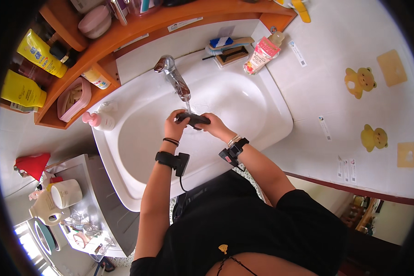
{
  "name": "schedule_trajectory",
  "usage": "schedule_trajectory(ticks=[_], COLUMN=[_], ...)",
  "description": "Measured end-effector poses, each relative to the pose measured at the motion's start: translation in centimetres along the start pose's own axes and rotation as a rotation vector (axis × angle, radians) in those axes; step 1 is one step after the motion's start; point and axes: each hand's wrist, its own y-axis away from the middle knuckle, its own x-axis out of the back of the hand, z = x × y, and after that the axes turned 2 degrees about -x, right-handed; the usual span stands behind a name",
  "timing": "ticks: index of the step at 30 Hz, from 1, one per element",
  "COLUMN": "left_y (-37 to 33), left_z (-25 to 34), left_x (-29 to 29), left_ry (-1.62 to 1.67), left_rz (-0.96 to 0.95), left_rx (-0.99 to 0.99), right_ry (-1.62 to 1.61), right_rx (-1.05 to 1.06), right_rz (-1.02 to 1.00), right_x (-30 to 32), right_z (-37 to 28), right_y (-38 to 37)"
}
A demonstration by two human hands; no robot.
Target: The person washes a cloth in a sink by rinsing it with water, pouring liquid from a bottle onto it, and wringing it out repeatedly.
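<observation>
Both my hands hold a small dark object (194, 120) over the white sink (138, 152). It looks black and elongated; its exact kind I cannot make out. My left hand (175, 125) grips its left end with the fingers curled round, and my right hand (215, 127) pinches its right end. Just above it, water runs from the chrome faucet (175, 79) onto or right behind the object. Dark bands circle my left wrist, and a pale bracelet is on my right one. Each forearm also carries a black strapped device.
A pink-labelled bottle (262, 54) and several brushes (230, 48) stand on the sink's back right. A pink-topped pump bottle (101, 120) is at its left rim. An orange shelf (138, 23) with toiletries curves behind. To the left, a cabinet top (94, 198) bears containers.
</observation>
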Motion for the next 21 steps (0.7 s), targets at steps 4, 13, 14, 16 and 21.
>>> schedule_trajectory(ticks=[4, 13, 14, 16, 21], left_y=[-0.4, 0.6, 0.7, 1.1, 1.5], left_z=[0.1, -0.2, -0.3, -0.4, 0.0], left_x=[-0.8, -1.0, -1.1, -0.7, -0.8], left_ry=[0.022, 0.346, 0.367, 0.382, 0.081], left_rz=[0.112, 0.11, 0.027, -0.044, -0.216], left_rx=[0.029, 0.19, 0.206, 0.235, 0.425], right_ry=[-0.536, -1.469, -1.472, -1.467, -1.169], right_rx=[-0.095, -0.184, -0.188, -0.101, -0.083], right_rz=[-0.073, 0.029, 0.033, -0.06, -0.122], right_x=[0.4, 0.6, 0.8, 0.9, 0.3], right_z=[-0.1, 1.4, 1.9, 1.3, -1.2], right_y=[0.6, 0.2, -0.1, -0.2, 0.7])
